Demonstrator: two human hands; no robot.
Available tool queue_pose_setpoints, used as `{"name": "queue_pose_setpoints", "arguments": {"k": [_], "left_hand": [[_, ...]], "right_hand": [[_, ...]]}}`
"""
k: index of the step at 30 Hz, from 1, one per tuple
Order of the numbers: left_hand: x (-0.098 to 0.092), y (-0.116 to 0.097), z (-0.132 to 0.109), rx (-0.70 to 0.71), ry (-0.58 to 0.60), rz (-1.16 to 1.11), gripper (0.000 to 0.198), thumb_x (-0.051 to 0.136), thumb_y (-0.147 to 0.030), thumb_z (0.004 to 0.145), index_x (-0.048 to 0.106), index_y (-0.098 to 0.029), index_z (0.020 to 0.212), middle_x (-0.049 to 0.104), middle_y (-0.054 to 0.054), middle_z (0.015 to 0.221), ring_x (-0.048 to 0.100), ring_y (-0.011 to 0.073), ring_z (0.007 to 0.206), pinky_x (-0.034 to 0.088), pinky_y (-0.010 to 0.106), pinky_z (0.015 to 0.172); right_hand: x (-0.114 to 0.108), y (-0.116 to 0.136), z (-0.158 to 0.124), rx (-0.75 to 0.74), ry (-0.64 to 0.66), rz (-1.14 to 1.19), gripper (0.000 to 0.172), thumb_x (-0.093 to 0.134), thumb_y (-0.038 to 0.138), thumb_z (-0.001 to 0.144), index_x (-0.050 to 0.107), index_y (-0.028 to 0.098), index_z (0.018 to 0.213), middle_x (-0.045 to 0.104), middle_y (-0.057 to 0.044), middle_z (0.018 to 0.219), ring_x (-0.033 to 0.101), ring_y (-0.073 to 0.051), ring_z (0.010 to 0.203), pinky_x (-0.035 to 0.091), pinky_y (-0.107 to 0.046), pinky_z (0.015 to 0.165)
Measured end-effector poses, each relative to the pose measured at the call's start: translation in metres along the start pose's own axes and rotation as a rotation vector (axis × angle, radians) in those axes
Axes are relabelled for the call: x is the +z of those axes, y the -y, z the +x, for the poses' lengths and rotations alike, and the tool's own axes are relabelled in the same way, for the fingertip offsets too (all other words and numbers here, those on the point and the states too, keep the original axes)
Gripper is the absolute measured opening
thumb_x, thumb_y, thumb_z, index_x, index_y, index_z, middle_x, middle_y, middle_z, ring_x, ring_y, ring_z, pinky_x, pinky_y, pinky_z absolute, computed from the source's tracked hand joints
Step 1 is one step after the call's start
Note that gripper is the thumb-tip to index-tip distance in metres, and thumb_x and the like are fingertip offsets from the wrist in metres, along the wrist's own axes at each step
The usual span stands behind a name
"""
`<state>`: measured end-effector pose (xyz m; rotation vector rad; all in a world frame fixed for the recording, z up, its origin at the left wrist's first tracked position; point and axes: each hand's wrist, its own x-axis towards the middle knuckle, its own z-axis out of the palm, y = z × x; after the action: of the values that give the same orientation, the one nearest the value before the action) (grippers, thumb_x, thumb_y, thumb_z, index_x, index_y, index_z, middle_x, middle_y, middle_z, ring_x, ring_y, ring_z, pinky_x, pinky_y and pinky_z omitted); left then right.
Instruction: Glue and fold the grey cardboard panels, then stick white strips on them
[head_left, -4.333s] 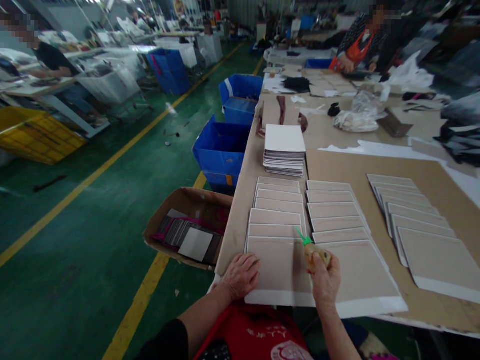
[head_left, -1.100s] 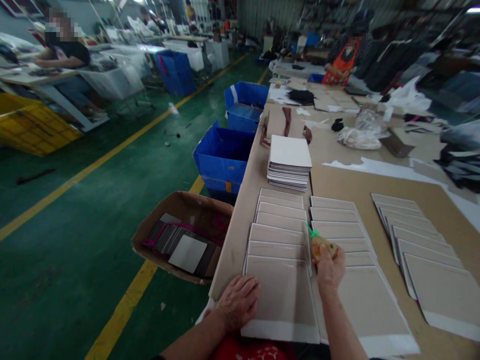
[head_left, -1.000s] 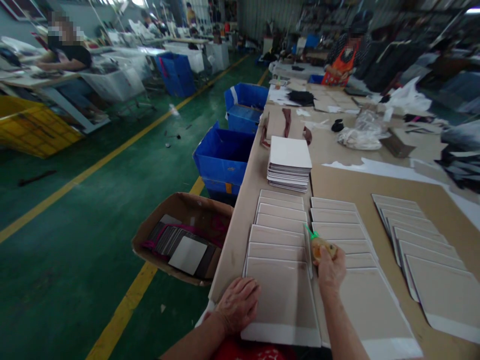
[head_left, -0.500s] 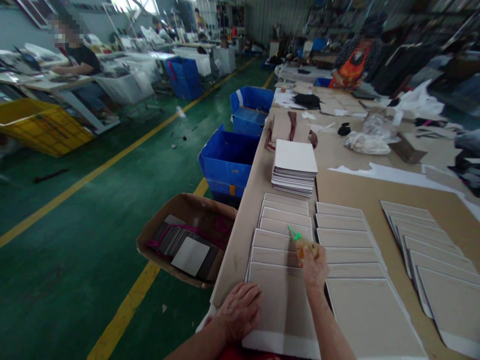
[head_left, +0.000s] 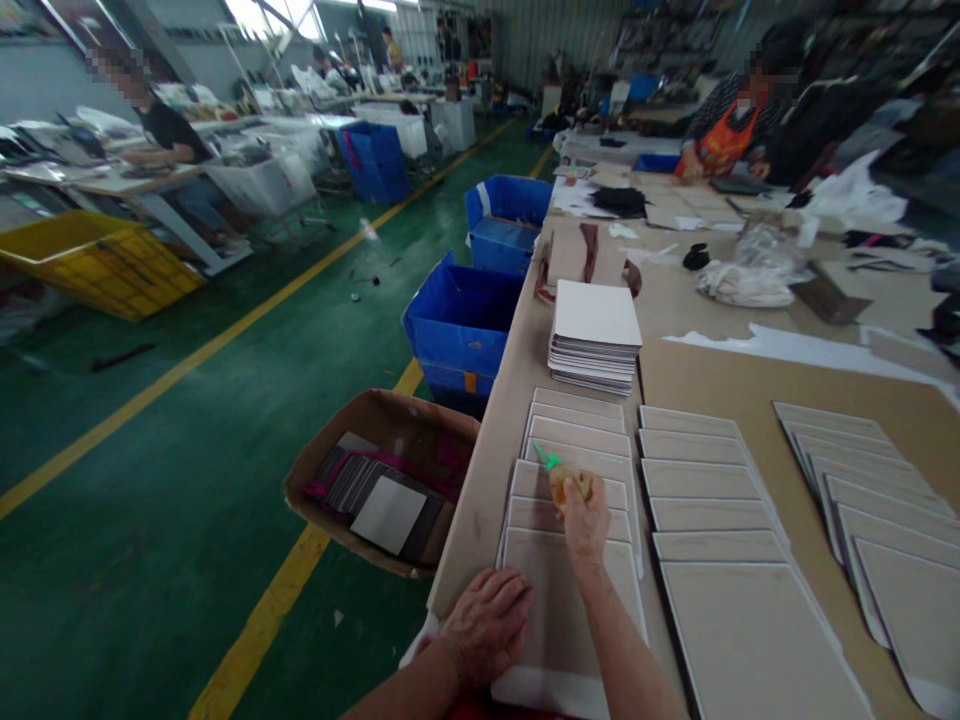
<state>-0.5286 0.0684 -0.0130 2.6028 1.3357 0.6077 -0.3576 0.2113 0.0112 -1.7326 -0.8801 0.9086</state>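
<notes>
My right hand [head_left: 586, 512] is wrapped round a small glue bottle [head_left: 567, 487] with amber contents. Its green nozzle points up and left, above the overlapped beige panels [head_left: 566, 428] of the left column; whether the tip touches one I cannot tell. My left hand [head_left: 491, 617] lies on the left edge of the nearest panel [head_left: 559, 600] in that column, fingers laid down and nothing visible in them. To the right, a second column of overlapped panels [head_left: 750, 630] runs along the table, with a third fanned row [head_left: 900, 590] beyond.
Past the columns stands a stack of white-topped boards [head_left: 596, 315]. Blue bins [head_left: 457, 350] and a cardboard box [head_left: 300, 490] holding boards line the table's left side. Plastic bags [head_left: 754, 270] lie farther back. A co-worker in an orange apron [head_left: 724, 145] is at the far end.
My right hand has moved left with the glue bottle, across the left column of panels. My left hand stays at the panel's edge. The view has shifted slightly.
</notes>
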Motion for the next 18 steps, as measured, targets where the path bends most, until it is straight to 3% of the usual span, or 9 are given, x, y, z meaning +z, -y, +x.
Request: {"name": "queue_pose_setpoints", "arguments": {"k": [4, 8, 12, 18], "left_hand": [[0.002, 0.001, 0.000, 0.006, -0.002, 0.001, 0.038, 0.059, -0.032, 0.089, 0.058, -0.025, 0.126, 0.065, 0.001, 0.122, 0.053, 0.0187, 0.117, 0.038, 0.036, 0.106], [0.002, 0.002, 0.001, 0.010, -0.006, -0.003, 0.037, 0.059, -0.032, 0.089, 0.058, -0.024, 0.126, 0.065, 0.002, 0.122, 0.054, 0.0191, 0.117, 0.039, 0.036, 0.105], [0.000, 0.001, 0.002, 0.007, -0.020, 0.003, 0.036, 0.058, -0.032, 0.090, 0.059, -0.025, 0.126, 0.065, 0.002, 0.121, 0.054, 0.0191, 0.117, 0.039, 0.035, 0.106], [-0.002, 0.001, 0.003, 0.003, -0.015, 0.020, 0.035, 0.058, -0.035, 0.090, 0.060, -0.026, 0.124, 0.066, 0.000, 0.119, 0.054, 0.0181, 0.116, 0.038, 0.034, 0.106]], "right_hand": [[-0.015, 0.001, 0.016, 0.036, -0.042, 0.143, 0.047, 0.058, 0.061, 0.076, 0.053, 0.022, 0.102, 0.061, 0.000, 0.084, 0.060, -0.016, 0.060, 0.050, -0.025, 0.043], [-0.058, -0.002, 0.050, 0.029, -0.220, 0.134, 0.048, 0.057, 0.061, 0.076, 0.049, 0.023, 0.104, 0.057, 0.001, 0.087, 0.057, -0.014, 0.062, 0.049, -0.022, 0.045], [-0.092, -0.004, 0.072, 0.021, -0.331, -0.005, 0.048, 0.064, 0.055, 0.073, 0.055, 0.022, 0.107, 0.057, 0.001, 0.084, 0.055, -0.014, 0.056, 0.046, -0.023, 0.044], [-0.099, -0.007, 0.075, 0.031, -0.350, -0.181, 0.046, 0.060, 0.053, 0.077, 0.058, 0.021, 0.110, 0.059, 0.003, 0.075, 0.052, -0.015, 0.049, 0.046, -0.027, 0.049]]}}
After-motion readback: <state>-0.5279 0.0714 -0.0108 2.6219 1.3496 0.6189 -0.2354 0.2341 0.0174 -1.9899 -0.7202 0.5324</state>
